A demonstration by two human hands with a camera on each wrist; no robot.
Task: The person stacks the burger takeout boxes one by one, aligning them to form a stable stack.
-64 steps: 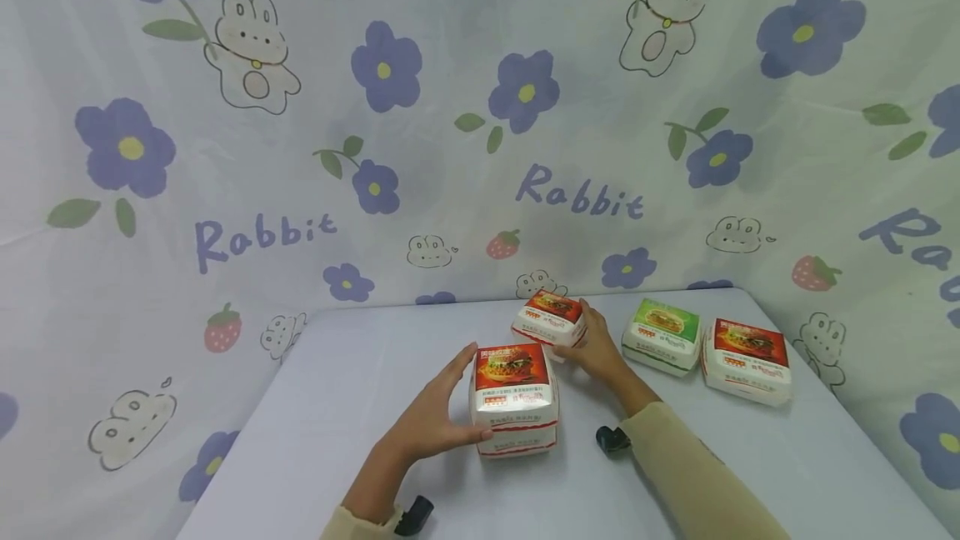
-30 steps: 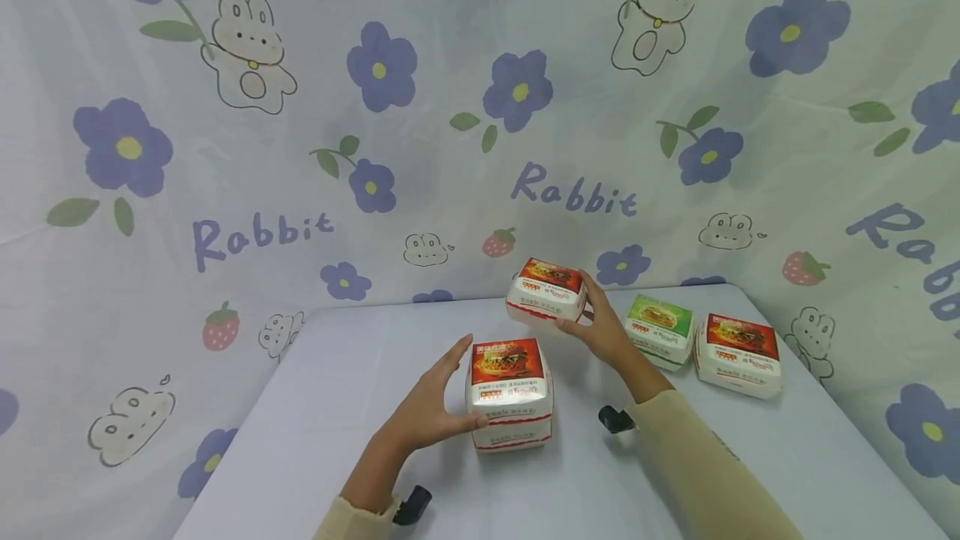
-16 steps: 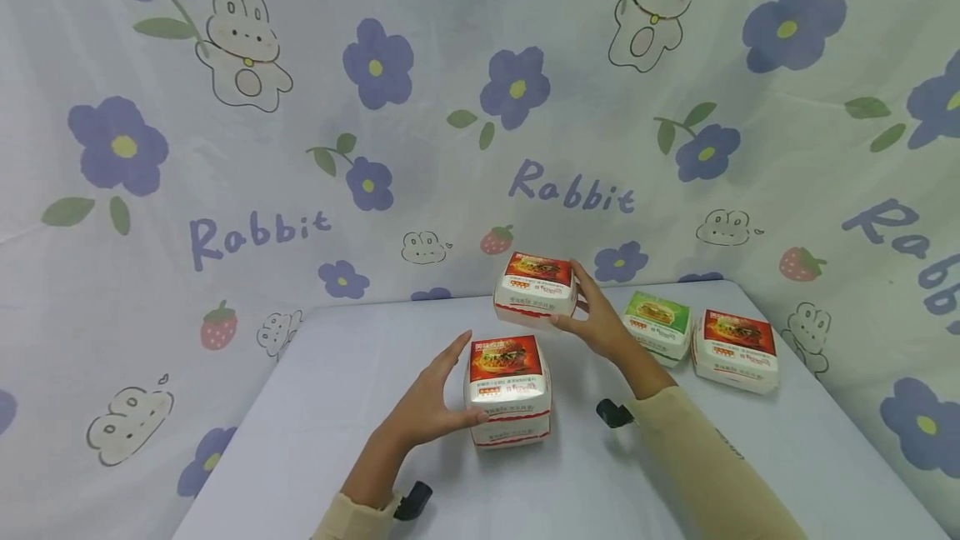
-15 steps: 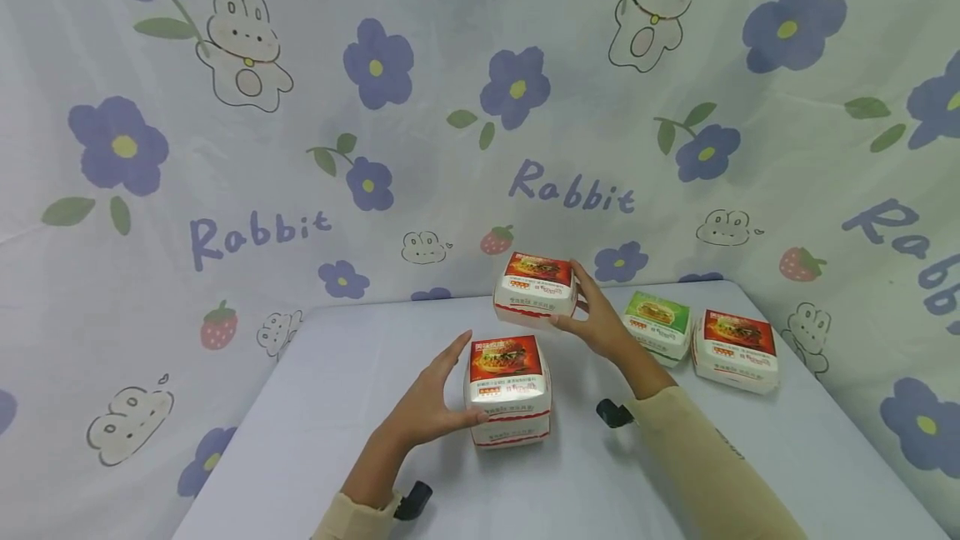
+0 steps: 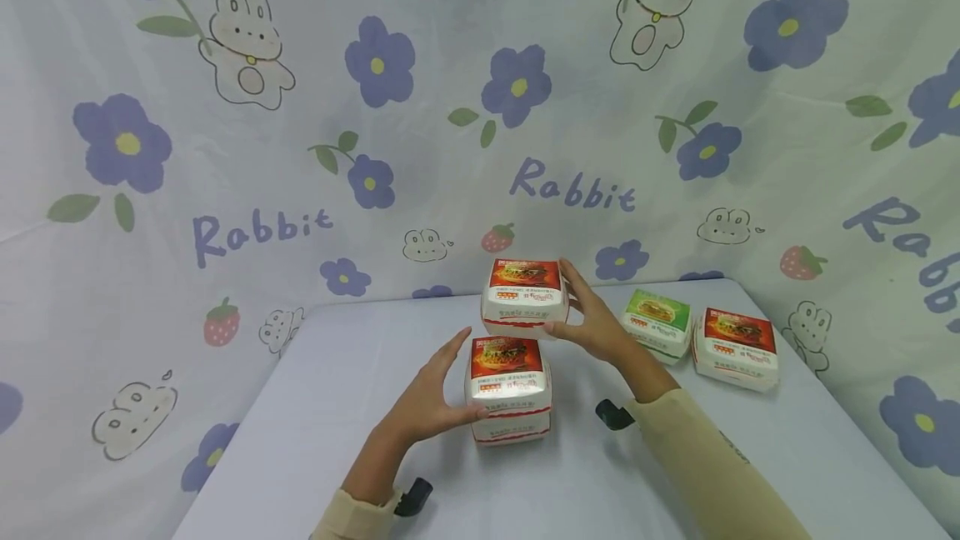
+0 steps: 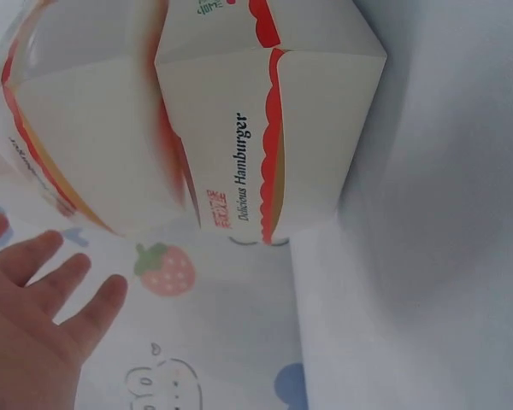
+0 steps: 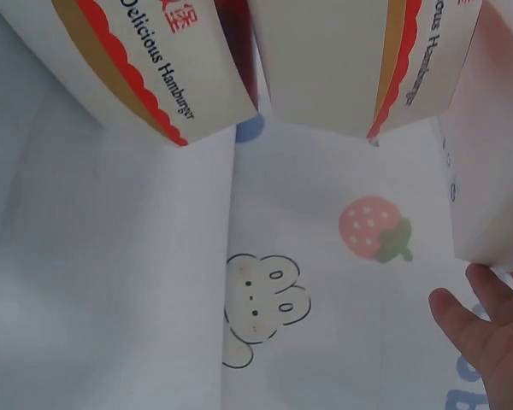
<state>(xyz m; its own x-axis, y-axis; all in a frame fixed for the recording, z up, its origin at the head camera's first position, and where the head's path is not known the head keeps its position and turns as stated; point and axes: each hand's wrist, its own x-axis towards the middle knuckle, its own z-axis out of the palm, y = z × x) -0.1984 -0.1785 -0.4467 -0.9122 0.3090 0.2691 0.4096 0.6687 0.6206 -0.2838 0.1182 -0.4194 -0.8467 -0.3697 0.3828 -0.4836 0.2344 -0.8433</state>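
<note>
Two white hamburger boxes stand stacked on the table: the upper box (image 5: 507,386), with a red burger picture on its lid, sits on the lower box (image 5: 513,430). My left hand (image 5: 426,402) is at the stack's left, fingers spread and straight, thumb overlapping the front near the seam. In the left wrist view its fingers (image 6: 98,316) stand apart from the upper box. My right hand (image 5: 596,327) holds a third red-lidded hamburger box (image 5: 525,304) by its right side, raised just behind and above the stack. In the right wrist view the fingers are at that box's edge (image 7: 496,196).
Right of my hands, a green-lidded hamburger box (image 5: 657,325) and another red-lidded one (image 5: 737,348) sit side by side on the white table (image 5: 330,373). A curtain (image 5: 420,140) printed with rabbits and flowers hangs behind the table's back edge.
My right hand has lifted the third box from the table behind the stack, then carried it left and slightly down towards the stack's top. The left hand stays beside the stack.
</note>
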